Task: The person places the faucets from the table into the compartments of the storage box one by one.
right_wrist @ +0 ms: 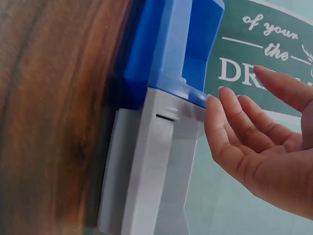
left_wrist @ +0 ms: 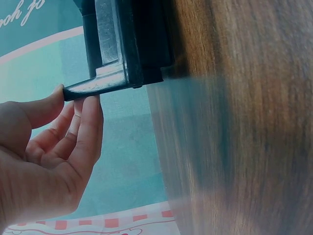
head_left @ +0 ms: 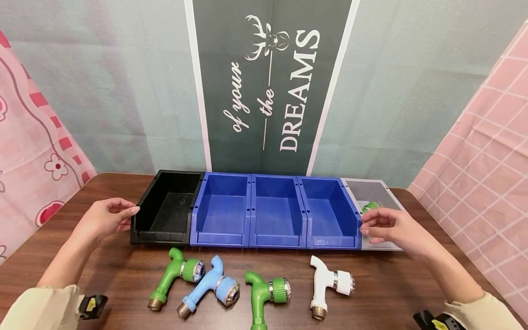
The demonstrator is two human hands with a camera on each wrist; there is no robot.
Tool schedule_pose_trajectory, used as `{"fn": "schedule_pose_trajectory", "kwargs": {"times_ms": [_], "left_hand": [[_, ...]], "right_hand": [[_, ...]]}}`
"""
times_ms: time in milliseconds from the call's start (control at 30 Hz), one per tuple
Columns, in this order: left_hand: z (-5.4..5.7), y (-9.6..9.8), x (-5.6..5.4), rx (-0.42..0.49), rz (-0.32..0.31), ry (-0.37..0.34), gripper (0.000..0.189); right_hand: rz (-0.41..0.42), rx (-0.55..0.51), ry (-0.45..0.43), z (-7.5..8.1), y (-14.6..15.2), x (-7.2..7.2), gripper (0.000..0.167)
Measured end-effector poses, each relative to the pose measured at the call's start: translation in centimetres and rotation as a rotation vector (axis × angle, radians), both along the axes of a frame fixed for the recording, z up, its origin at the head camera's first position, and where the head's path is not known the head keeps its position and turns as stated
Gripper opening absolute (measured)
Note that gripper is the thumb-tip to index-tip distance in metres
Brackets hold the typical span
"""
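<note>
At the row's left end stands a black bin (head_left: pixel 162 237); my left hand (head_left: pixel 103 219) pinches its outer side wall, thumb on the rim and fingers against the outside. My right hand (head_left: pixel 396 228) hovers, fingers loosely bent, by the front corner where the rightmost blue bin (head_left: pixel 334 242) meets a clear grey bin (head_left: pixel 381 245); whether the fingertips touch the rim I cannot tell. Partly hidden behind that hand, a green object (head_left: pixel 370 207) lies in the clear bin. On the table in front lie a green tap (head_left: pixel 167 277), a light blue tap (head_left: pixel 206 285), another green tap (head_left: pixel 260 293) and a white tap (head_left: pixel 321 286).
Two more blue bins, the left one (head_left: pixel 220 238) and the middle one (head_left: pixel 277 240), stand between the black and rightmost blue bins. All sit on a brown wooden table (head_left: pixel 123 270). A printed curtain (head_left: pixel 264 160) hangs behind, with pink cloths at both sides.
</note>
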State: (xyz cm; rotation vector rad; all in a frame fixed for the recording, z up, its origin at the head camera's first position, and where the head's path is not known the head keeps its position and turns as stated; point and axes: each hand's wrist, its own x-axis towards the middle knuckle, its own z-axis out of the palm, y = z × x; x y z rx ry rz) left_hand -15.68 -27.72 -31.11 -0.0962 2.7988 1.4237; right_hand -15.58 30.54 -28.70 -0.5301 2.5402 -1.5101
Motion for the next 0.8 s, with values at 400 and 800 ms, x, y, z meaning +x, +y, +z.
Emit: {"fn": "schedule_pose_trajectory", "kwargs": {"times_ms": [400,800], "left_hand": [[0.0,0.0,0.0,-0.015,-0.001,0.007,0.034],[0.0,-0.1,-0.1,-0.013,-0.001,0.005,0.036]], "right_hand": [[0.105,-0.039,-0.076,-1.1,-1.1,1.2,0.027],[0.201,-0.042,-0.147,-2.1,-1.9,2.1,0.027]]}}
